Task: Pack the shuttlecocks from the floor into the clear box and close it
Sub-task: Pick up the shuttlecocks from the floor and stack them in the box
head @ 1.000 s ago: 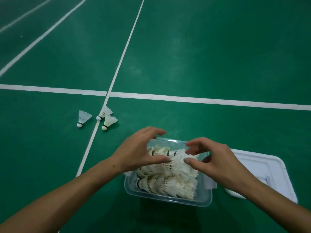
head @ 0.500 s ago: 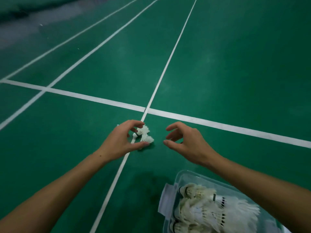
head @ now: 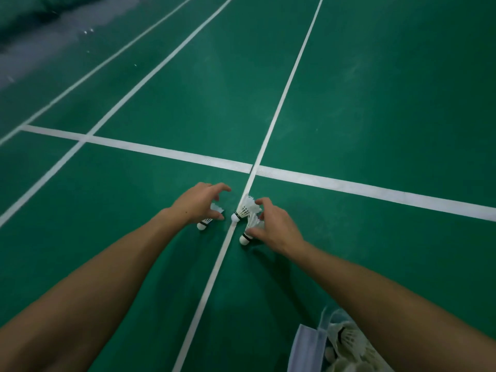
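Observation:
Three white feather shuttlecocks lie on the green court floor by a white line. My left hand (head: 197,204) arches over the left shuttlecock (head: 205,224), fingers spread, thumb beside its skirt. My right hand (head: 273,228) reaches around the other two: its index finger touches the feathers of the middle shuttlecock (head: 244,210), and its thumb rests by the near shuttlecock (head: 248,233). All three are still on the floor. The clear box (head: 323,326) shows at the bottom right, partly behind my right forearm, with several shuttlecocks (head: 349,338) inside and no lid on it.
White court lines (head: 349,185) cross just beyond my hands, and one runs between them toward me. A pale plastic flap (head: 304,347) sticks out from the box's near left side. A grey strip (head: 40,49) borders the court at the far left.
My hands left the box and moved forward to the three shuttlecocks. The view followed, so the box slid to the bottom right corner. The right hand now touches two shuttlecocks.

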`<control>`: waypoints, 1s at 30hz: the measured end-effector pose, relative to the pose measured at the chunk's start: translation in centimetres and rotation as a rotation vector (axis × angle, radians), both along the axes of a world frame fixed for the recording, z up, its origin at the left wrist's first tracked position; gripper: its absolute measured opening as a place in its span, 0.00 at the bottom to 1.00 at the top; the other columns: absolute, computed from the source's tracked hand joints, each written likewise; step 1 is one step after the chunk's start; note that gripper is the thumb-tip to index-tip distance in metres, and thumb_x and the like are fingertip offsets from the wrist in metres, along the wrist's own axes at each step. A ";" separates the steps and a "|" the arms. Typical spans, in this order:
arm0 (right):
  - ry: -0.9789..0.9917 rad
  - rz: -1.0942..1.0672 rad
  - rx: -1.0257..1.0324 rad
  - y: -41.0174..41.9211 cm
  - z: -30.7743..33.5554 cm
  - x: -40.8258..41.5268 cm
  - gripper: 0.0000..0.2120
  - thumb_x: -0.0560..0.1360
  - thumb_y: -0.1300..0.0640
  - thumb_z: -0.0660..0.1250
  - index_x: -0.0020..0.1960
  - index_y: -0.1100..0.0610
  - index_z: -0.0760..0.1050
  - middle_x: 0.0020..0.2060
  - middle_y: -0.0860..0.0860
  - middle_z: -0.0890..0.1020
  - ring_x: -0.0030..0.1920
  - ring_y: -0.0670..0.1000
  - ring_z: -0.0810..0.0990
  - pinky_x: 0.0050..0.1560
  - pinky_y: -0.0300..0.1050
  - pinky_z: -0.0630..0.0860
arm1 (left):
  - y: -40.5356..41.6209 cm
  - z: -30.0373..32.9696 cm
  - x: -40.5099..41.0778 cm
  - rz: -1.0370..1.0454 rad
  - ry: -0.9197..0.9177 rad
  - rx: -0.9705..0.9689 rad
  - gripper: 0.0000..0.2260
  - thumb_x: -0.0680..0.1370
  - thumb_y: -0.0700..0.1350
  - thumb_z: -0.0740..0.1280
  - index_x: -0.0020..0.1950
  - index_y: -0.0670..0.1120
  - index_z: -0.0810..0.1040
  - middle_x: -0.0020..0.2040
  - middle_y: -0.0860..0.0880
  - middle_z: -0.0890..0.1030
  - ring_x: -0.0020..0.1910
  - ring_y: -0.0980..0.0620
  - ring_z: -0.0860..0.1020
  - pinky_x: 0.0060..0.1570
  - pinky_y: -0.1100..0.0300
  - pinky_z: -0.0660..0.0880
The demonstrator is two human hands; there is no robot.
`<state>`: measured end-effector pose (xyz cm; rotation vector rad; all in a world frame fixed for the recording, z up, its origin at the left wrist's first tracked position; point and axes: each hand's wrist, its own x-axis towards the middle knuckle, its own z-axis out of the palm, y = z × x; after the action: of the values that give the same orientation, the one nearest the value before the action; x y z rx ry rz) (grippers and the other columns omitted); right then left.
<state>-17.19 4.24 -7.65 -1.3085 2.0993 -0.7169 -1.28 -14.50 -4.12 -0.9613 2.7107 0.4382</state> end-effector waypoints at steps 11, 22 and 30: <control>-0.118 0.052 0.107 -2.4 -1.7 -1.0 0.34 0.74 0.49 0.79 0.74 0.53 0.67 0.63 0.54 0.82 0.57 0.56 0.82 0.59 0.58 0.80 | 1.5 -2.1 -3.1 -0.062 0.089 0.234 0.35 0.75 0.44 0.79 0.78 0.60 0.70 0.43 0.51 0.83 0.42 0.53 0.83 0.50 0.53 0.82; -0.126 0.163 -0.071 7.8 6.6 -3.7 0.26 0.75 0.52 0.78 0.70 0.48 0.74 0.46 0.47 0.82 0.41 0.47 0.78 0.45 0.46 0.76 | 9.9 5.1 -4.9 -0.149 0.267 0.178 0.06 0.76 0.49 0.78 0.51 0.49 0.86 0.40 0.59 0.82 0.37 0.68 0.80 0.41 0.71 0.74; -0.147 -0.042 -0.259 22.5 15.7 -6.7 0.29 0.74 0.52 0.80 0.69 0.39 0.72 0.40 0.47 0.82 0.40 0.46 0.81 0.49 0.50 0.84 | 21.2 13.3 -7.1 -0.324 0.580 0.072 0.05 0.76 0.47 0.78 0.49 0.47 0.87 0.42 0.54 0.80 0.36 0.65 0.75 0.37 0.70 0.68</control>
<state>-23.90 26.71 8.08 -1.3033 1.9702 -1.0988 -8.39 6.70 9.19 -0.3962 3.2469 0.8477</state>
